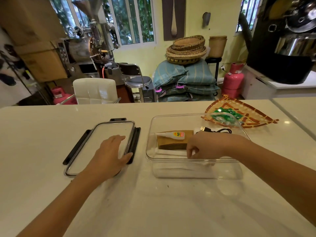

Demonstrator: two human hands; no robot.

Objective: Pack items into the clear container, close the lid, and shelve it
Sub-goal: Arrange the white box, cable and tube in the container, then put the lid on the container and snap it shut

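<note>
Clear, hard plastic makes up the container [196, 168], which sits open on the white countertop [153, 202] to the right of its lid [102, 144]. Inside lie a stack of brown paper sleeves [172, 142], a white glue tube [172, 135] on top of it, a black USB cable [215, 130] toward the back and white folded paper [169, 153] at the front. The right hand [205, 146] reaches over the front wall, fingers curled down at the white paper; whether it pinches anything I cannot tell. The left hand [111, 154] lies flat and open on the lid, thumb at its right black latch [134, 142], gripping nothing. With such light contents the box should be easy to lift, but its smooth walls look slippery, so I would take it with 2 hands under the rim. The lid looks stiff; hold it by the frame, not the 3 visible hinged latches. Beyond the box a woven tray [253, 117] holds green packets [227, 113].
</note>
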